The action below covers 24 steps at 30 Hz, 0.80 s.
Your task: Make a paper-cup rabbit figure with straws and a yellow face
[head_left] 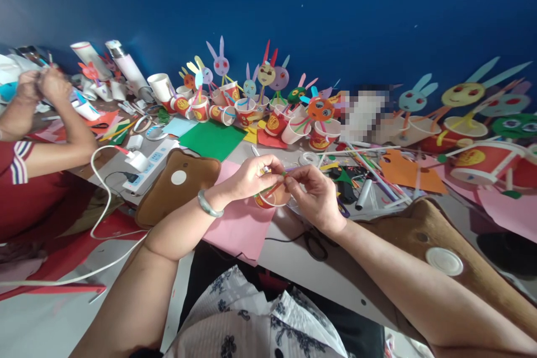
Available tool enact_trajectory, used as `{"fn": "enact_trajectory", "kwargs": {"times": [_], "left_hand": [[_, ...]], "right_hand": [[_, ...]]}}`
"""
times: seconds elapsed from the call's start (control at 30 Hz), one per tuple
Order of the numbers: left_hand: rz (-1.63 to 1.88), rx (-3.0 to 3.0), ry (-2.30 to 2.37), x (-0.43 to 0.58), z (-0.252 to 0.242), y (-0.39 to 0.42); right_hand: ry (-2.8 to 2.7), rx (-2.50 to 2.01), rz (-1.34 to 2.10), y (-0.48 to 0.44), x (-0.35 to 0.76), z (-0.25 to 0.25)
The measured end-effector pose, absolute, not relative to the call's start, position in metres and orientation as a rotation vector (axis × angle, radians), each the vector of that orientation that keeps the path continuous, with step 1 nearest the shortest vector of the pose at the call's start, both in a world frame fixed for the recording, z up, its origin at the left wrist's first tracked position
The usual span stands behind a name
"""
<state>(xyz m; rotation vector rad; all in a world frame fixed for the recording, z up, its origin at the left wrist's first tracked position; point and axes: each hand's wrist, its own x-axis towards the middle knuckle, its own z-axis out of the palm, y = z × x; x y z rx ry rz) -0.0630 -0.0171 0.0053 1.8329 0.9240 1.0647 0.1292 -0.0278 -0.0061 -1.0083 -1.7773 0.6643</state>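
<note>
My left hand and my right hand meet over a red paper cup lying at the table's near edge. Both hands pinch a thin coloured straw above the cup's white rim. A grey bangle circles my left wrist. A pink paper sheet lies under my left hand. Scissors lie below my right wrist.
Paper cups with rabbit-eared paper faces line the back against the blue wall. Green paper, orange paper and loose straws lie around. Brown pads flank me. Another person's hands work at the left beside a power strip.
</note>
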Motion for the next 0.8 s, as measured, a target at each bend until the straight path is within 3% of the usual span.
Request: {"fn": "enact_trajectory", "kwargs": {"times": [0.47,0.8], "left_hand": [[1.241,2.23,1.091,-0.058,0.011,-0.025],[1.074,1.851,1.039,-0.066,0.018,-0.022]], "right_hand": [[-1.767,-1.026,0.662,-0.03,0.127,-0.005],[-1.745,-0.967,0.672,-0.024,0.13,-0.017]]}}
